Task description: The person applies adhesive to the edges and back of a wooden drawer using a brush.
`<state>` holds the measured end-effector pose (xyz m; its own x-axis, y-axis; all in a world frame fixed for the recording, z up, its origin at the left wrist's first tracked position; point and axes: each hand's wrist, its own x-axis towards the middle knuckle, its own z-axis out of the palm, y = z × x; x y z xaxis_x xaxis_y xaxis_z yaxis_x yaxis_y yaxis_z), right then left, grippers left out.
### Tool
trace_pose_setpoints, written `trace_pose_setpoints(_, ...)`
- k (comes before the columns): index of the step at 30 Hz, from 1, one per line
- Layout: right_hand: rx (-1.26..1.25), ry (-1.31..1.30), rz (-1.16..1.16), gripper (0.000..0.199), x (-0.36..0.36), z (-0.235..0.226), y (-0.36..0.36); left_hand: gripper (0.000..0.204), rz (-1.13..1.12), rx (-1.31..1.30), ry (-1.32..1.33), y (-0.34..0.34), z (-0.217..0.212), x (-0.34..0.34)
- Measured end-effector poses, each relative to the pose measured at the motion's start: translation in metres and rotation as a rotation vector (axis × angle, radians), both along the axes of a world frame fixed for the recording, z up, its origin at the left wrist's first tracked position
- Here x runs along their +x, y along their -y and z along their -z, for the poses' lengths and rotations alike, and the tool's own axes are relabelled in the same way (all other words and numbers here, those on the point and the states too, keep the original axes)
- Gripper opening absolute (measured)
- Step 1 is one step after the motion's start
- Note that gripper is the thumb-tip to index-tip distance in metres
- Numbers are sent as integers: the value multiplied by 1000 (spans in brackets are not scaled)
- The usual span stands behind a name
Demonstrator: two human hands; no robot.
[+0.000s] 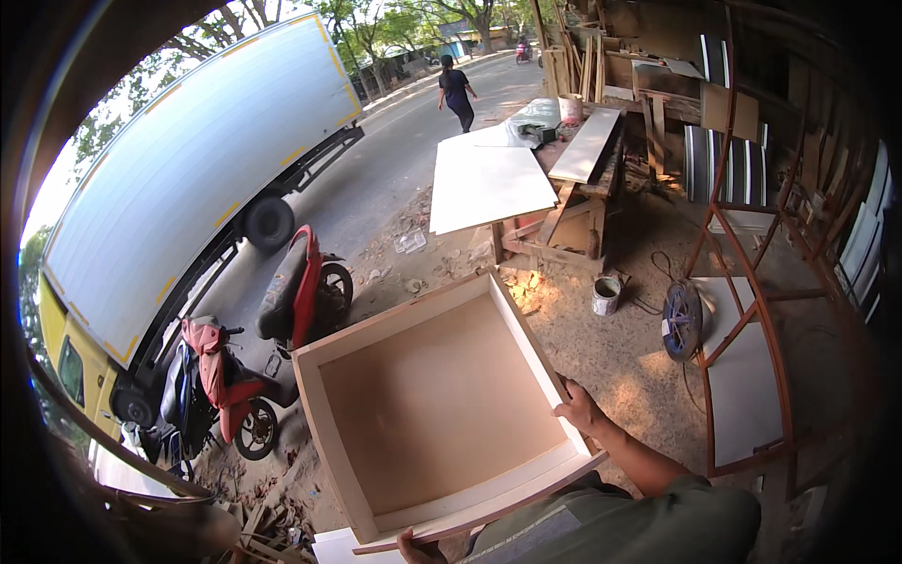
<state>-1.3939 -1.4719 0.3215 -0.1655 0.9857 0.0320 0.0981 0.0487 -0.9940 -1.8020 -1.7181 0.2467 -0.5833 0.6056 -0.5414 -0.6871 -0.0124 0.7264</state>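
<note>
Person is carrying a shallow open wooden box, held tilted at chest height over the dirt ground — a judged mid-carry. Right hand is closed over its right wall; left hand is gripping the near bottom edge (mostly hidden). Next move needs clearance: motorbikes left, metal frame right — workbench ahead.

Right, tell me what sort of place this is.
Probably a roadside carpentry workshop: the hands hold an open wooden drawer box, white boards lie on a workbench, timber leans by the street.
</note>
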Motion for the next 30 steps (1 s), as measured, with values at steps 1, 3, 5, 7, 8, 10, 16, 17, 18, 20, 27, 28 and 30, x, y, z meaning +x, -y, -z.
trace_pose_setpoints(1, -25, -53, 133, 77, 25, -5, 5, 28, 48, -39, 16, -46, -49, 37)
trace_pose_setpoints(3, -121, -69, 287, 75, 62, -19, 17, 24, 211, -25, -16, -90, -53, 54)
trace_pose_setpoints(5, -124, -29, 447, 71, 99, -2, 25, 19, 464, -13, -601, -130, -5, 49)
trace_pose_setpoints(7, -131, -110, 575, 71, 121, 2, 32, 16, 556, 46, -179, -189, 50, 29)
trace_pose_setpoints(8, -138, -162, 633, 71, 130, 5, 34, 29, 612, 125, -70, -208, 89, 25)
trace_pose_setpoints(10, -128, -151, 676, 74, 148, 15, 30, 41, 805, 270, -306, -237, 98, 50)
trace_pose_setpoints(16, -118, -279, 919, 77, 193, 16, -4, 12, 1032, 250, -161, -390, 59, 138)
trace_pose_setpoints(17, -102, -237, 940, 76, 206, 24, -15, 13, 991, 213, -83, -420, 42, 165)
trace_pose_setpoints(18, -81, -231, 970, 75, 215, 26, -34, 14, 946, 170, -10, -451, 4, 202)
trace_pose_setpoints(20, -66, -225, 1020, 73, 231, 24, -64, 15, 960, 231, -145, -494, -14, 230)
trace_pose_setpoints(27, -79, -162, 1141, 70, 308, 7, -140, 21, 1124, 278, -180, -631, -36, 330)
trace_pose_setpoints(28, -72, -163, 1152, 70, 323, 7, -151, 19, 1245, 508, -612, -646, -37, 344)
trace_pose_setpoints(30, -82, -162, 1171, 70, 358, 2, -174, 15, 1282, 803, -1089, -676, -28, 376)
